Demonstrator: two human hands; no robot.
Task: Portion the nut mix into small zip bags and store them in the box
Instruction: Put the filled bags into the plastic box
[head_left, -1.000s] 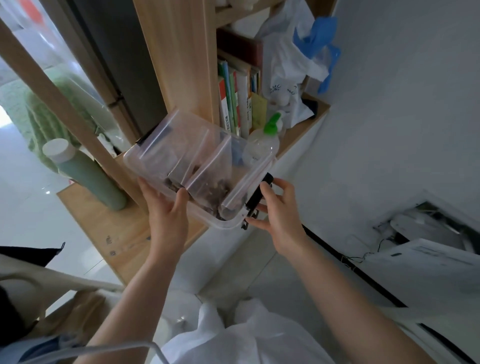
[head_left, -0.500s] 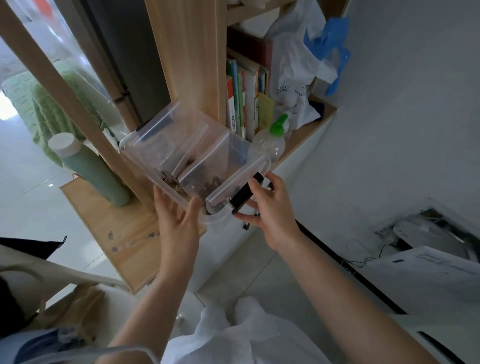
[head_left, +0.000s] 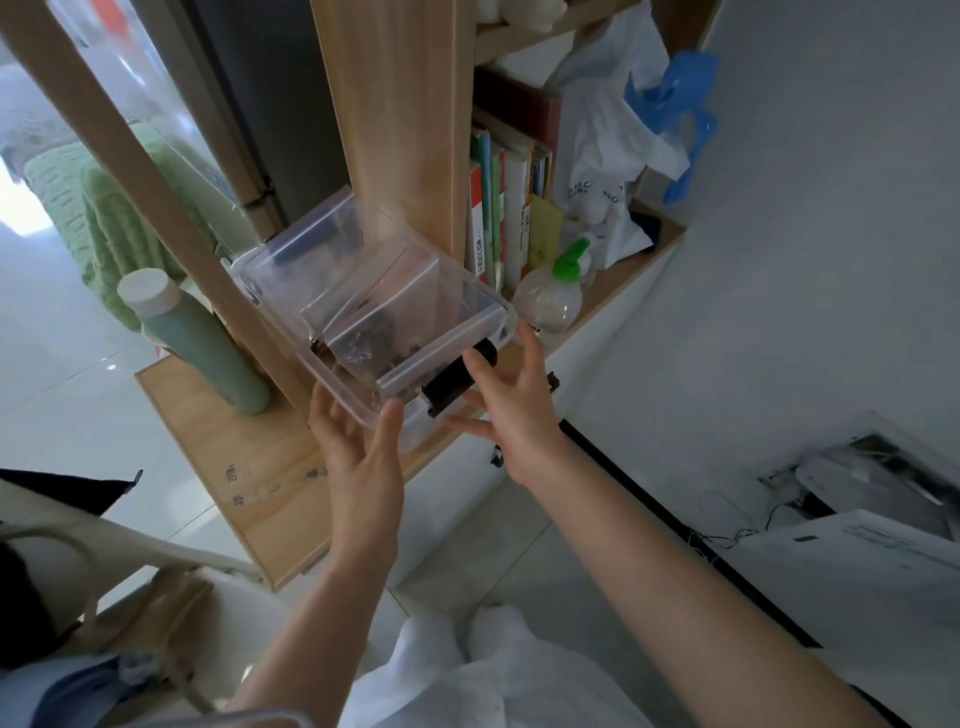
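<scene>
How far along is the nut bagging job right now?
Done: filled zip bags stand inside the clear box. In hand: left hand and right hand, fingers straight, support the box at the wooden shelf. Left: setting it down; no lid in view.

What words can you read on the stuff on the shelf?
White plastic bag: dark letters, partly folded away, too unclear to quote.
Upright book spines: printing too small and blurred to read.
Wooden shelf board: dark marks, unreadable.
Clear plastic box: no text visible.
</scene>
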